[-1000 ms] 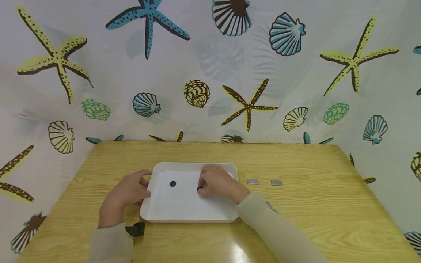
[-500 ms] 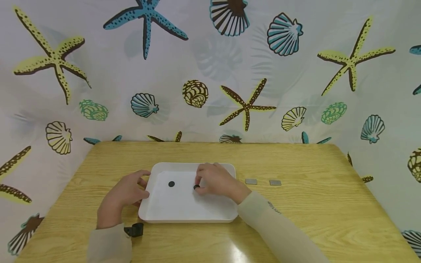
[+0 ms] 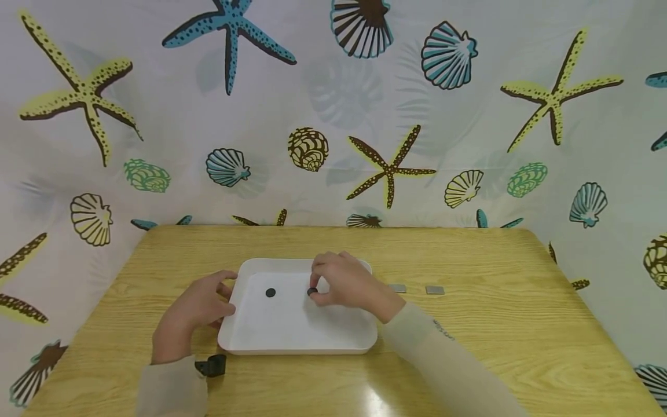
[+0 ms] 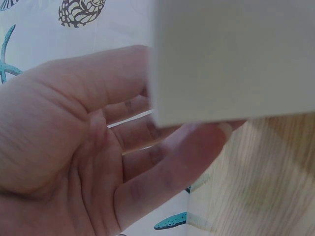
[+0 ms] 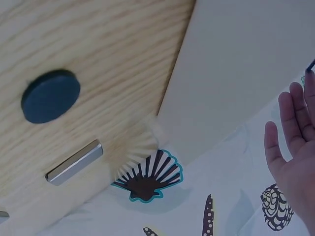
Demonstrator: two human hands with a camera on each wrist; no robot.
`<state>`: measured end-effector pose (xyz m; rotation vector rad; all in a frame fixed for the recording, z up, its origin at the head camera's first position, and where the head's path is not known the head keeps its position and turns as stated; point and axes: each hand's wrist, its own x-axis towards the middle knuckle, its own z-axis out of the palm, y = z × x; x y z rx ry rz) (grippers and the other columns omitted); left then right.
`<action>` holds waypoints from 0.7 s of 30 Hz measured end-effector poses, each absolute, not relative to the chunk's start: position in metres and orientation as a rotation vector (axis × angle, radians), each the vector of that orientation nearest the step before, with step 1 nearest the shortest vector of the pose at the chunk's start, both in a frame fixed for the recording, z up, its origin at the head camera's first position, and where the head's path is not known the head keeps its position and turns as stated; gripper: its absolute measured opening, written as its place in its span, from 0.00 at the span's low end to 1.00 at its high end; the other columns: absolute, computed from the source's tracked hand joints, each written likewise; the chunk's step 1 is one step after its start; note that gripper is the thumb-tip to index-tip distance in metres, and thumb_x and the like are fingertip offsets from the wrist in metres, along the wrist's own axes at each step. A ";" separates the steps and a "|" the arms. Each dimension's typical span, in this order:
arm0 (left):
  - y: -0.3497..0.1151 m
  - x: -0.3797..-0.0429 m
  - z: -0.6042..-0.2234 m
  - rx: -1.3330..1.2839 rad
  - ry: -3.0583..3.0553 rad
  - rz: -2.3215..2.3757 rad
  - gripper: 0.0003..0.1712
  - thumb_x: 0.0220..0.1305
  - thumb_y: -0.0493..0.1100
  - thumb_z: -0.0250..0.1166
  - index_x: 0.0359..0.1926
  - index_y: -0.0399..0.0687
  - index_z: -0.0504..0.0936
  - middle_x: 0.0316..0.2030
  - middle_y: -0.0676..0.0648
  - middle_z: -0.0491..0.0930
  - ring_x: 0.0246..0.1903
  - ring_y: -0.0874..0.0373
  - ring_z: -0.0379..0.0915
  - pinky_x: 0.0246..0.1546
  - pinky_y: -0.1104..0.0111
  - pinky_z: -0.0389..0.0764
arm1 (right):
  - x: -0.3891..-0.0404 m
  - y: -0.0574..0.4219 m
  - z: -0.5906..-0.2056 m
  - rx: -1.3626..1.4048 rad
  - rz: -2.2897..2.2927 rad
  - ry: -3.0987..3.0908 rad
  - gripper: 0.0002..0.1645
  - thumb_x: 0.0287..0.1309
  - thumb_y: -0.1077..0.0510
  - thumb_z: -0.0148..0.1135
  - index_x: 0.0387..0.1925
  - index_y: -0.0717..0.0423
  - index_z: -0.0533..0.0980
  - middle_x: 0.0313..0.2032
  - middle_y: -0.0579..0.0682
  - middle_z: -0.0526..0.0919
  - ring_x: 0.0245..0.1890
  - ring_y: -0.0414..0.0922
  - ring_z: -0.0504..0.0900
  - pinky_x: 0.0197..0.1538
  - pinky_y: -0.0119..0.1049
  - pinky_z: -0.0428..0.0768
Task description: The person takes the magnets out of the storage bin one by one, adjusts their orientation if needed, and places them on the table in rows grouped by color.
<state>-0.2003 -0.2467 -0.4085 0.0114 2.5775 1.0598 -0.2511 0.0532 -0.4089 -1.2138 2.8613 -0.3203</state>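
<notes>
Along the left side of a white tray (image 3: 292, 330), my left hand (image 3: 200, 301) curls its fingers and thumb at the rim. In the left wrist view the tray wall (image 4: 231, 59) hides some of its fingertips. My right hand (image 3: 349, 282) pinches a small black disc (image 3: 312, 292) between thumb and finger over the tray. Its fingers show at the right edge of the right wrist view, with a dark tip of the disc (image 5: 311, 65). Another black disc (image 3: 270, 292) lies flat on the tray floor, left of the pinched one.
Right of the tray lie a thin grey rectangular plate (image 3: 398, 288) and a second grey plate (image 3: 435, 290). The right wrist view shows a thick dark disc (image 5: 50, 96) on the wooden table (image 5: 113, 44). A patterned cloth (image 3: 312, 87) hangs behind the table.
My right hand, with the pinched disc, has moved slightly up and back from the tray's middle. It now partly covers the nearer grey plate. The left hand stays at the tray's left side.
</notes>
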 end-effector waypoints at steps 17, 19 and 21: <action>-0.246 -0.199 -0.406 0.009 2.574 1.066 0.43 0.63 0.29 0.65 0.76 0.32 0.57 0.57 0.25 0.75 0.36 0.49 0.85 0.35 0.56 0.90 | -0.247 0.075 -0.398 -1.258 -0.481 2.930 0.07 0.61 0.48 0.70 0.35 0.45 0.86 0.50 0.44 0.84 0.57 0.43 0.80 0.64 0.47 0.76; -0.246 -0.199 -0.407 0.009 2.575 1.062 0.43 0.63 0.29 0.64 0.76 0.32 0.57 0.57 0.25 0.75 0.36 0.48 0.85 0.36 0.56 0.90 | -0.247 0.078 -0.397 -1.259 -0.480 2.943 0.07 0.61 0.48 0.71 0.35 0.45 0.86 0.50 0.45 0.84 0.56 0.44 0.81 0.64 0.48 0.76; -0.246 -0.199 -0.407 0.008 2.576 1.058 0.43 0.63 0.29 0.64 0.76 0.32 0.57 0.57 0.25 0.75 0.37 0.48 0.85 0.36 0.56 0.90 | -0.246 0.081 -0.395 -1.253 -0.478 2.949 0.07 0.61 0.48 0.71 0.35 0.46 0.86 0.50 0.45 0.84 0.56 0.44 0.81 0.64 0.49 0.76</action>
